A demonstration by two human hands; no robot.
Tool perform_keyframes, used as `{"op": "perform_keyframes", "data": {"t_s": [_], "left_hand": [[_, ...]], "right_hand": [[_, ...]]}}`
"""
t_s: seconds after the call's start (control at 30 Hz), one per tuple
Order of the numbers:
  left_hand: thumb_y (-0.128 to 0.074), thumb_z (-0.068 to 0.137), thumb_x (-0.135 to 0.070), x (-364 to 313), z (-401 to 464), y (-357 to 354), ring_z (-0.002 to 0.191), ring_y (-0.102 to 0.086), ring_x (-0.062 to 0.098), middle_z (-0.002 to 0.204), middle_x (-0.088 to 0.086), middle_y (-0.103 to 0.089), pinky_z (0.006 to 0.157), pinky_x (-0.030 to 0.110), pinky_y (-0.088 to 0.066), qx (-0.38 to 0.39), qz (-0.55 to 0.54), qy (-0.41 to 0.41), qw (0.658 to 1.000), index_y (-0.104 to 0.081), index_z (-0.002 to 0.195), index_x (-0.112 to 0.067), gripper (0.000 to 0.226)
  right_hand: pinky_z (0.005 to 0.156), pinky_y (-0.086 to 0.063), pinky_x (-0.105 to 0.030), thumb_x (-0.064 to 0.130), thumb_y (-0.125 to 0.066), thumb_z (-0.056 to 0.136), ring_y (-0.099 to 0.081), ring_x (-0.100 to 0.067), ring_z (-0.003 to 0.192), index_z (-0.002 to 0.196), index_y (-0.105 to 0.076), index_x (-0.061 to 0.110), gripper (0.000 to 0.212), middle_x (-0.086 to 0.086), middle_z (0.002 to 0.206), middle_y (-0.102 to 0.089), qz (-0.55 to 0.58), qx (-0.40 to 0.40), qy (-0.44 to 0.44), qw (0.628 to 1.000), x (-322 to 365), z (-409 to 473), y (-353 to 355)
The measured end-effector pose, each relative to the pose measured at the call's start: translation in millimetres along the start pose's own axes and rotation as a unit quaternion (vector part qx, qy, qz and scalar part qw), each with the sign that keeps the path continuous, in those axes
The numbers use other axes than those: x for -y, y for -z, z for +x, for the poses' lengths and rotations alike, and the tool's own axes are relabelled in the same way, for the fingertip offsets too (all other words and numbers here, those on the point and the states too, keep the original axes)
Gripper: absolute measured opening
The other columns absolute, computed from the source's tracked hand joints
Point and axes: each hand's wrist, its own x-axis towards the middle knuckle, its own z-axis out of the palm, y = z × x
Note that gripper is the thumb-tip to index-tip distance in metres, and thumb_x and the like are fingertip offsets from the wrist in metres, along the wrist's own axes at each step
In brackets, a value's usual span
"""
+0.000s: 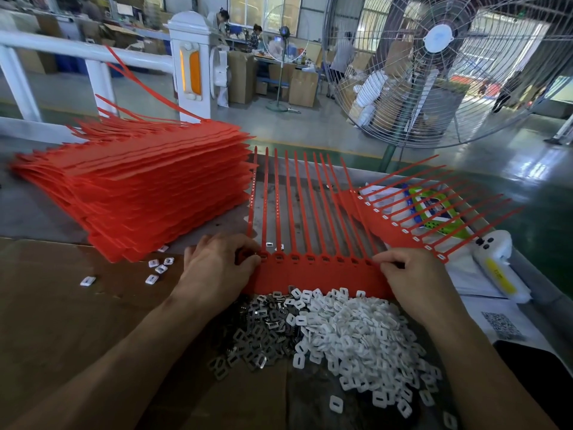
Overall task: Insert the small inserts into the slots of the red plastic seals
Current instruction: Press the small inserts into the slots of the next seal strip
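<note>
1. From the head view, a red strip of seals [316, 274] lies flat on the table [31, 209] between the two hands, its thin tails fanning away from the person.
2. The left hand [217, 265] has its fingers curled at the strip's left end, fingertips pinching at the first slot; I cannot tell whether an insert sits under them.
3. The right hand [412, 274] grips the strip's right end with curled fingers, thumb on the red edge.
4. Just nearer the person than the strip, a heap of white inserts [366, 336] lies beside a heap of grey metal inserts [263, 333], both between the forearms.
5. A tall stack of red seal strips [145, 187] rests to the left, a few loose white pieces near its foot.
6. Another red strip [434, 212] lies to the right over printed packaging.
7. Beyond the table stand a large cage fan [434, 72], a white railing [93, 54] and cardboard boxes [302, 88].
</note>
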Motion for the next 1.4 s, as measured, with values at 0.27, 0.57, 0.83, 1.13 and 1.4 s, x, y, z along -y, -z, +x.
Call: {"op": "perform_keyframes", "data": {"t_s": [0.27, 0.57, 0.83, 1.13, 1.4], "left_hand": [[-0.062, 0.095, -0.044, 0, 1, 0, 0.120, -0.049, 0.010, 0.119, -0.022, -0.061, 0.102, 0.042, -0.028, -0.001, 0.008, 0.002, 1.000, -0.067, 0.112, -0.044, 0.017], [-0.062, 0.096, -0.042, -2, 0, -1, 0.117, -0.049, 0.009, 0.112, -0.023, -0.059, 0.093, 0.034, -0.023, -0.007, 0.014, -0.002, 1.000, -0.068, 0.113, -0.042, 0.018], [-0.062, 0.095, -0.042, -2, 0, 0, 0.117, -0.050, 0.010, 0.111, -0.022, -0.062, 0.091, 0.034, -0.024, -0.015, 0.011, -0.008, 1.000, -0.069, 0.110, -0.042, 0.016], [-0.061, 0.095, -0.044, -1, 0, 1, 0.122, -0.048, 0.012, 0.121, -0.019, -0.062, 0.102, 0.042, -0.030, -0.004, 0.013, -0.004, 1.000, -0.066, 0.110, -0.046, 0.016], [-0.061, 0.096, -0.043, 0, 0, 0, 0.118, -0.048, 0.009, 0.109, -0.024, -0.057, 0.095, 0.036, -0.026, -0.006, 0.015, -0.011, 1.000, -0.066, 0.111, -0.044, 0.017]], "right_hand": [[0.076, -0.039, -0.005, 0.021, -0.068, 0.097, -0.063, 0.003, 0.099, 0.105, -0.079, 0.028, 0.015, 0.019, 0.104, -0.072, 0.037, 0.021, 0.069, 0.997, 17, -6, 3], [0.088, -0.051, -0.023, 0.030, -0.067, 0.098, -0.061, 0.003, 0.095, 0.114, -0.077, 0.029, 0.018, 0.019, 0.102, -0.063, -0.003, 0.171, 0.251, 0.953, 70, -28, -26], [0.091, -0.049, -0.031, 0.050, -0.069, 0.092, -0.056, 0.001, 0.103, 0.112, -0.075, 0.035, 0.026, 0.020, 0.106, -0.060, -0.008, 0.243, 0.287, 0.927, 83, -37, -33], [0.089, -0.049, -0.031, 0.039, -0.069, 0.095, -0.058, -0.003, 0.100, 0.098, -0.074, 0.034, 0.008, 0.020, 0.099, -0.060, 0.008, 0.210, 0.309, 0.927, 86, -41, -38], [0.080, -0.053, -0.023, 0.023, -0.069, 0.094, -0.064, -0.004, 0.093, 0.094, -0.070, 0.029, 0.005, 0.020, 0.090, -0.067, 0.068, 0.181, 0.297, 0.935, 89, -44, -35]]}}
